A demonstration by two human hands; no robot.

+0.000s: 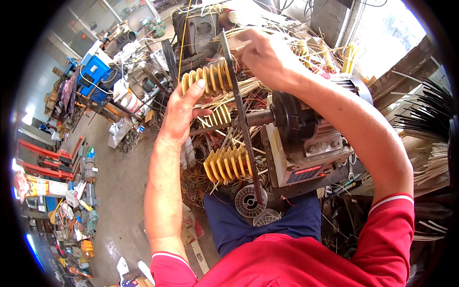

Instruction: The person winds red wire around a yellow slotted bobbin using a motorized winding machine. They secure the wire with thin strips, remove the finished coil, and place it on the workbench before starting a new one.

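In front of me is a winding machine with a long flat metal bar (pixel 240 105) on its shaft (pixel 258 118). The bar carries yellow ribbed coil formers: an upper one (pixel 219 78) and a lower one (pixel 224 165). Another ribbed yellow piece (pixel 217 115) shows between them. My left hand (pixel 179 112) grips the upper former at its left end, thumb on top and fingers partly hidden below. Beyond the bar's far end, my right hand (pixel 263 55) is closed with its fingers curled, near pale strands. What it holds, if anything, I cannot make out.
A dark motor (pixel 299 115) and a control box with a lit display (pixel 307 173) stand right of the bar. Round spools (pixel 249 201) sit by my knees. Loose wire and pale strips (pixel 313 52) pile up behind; black rods (pixel 430 107) jut in at right.
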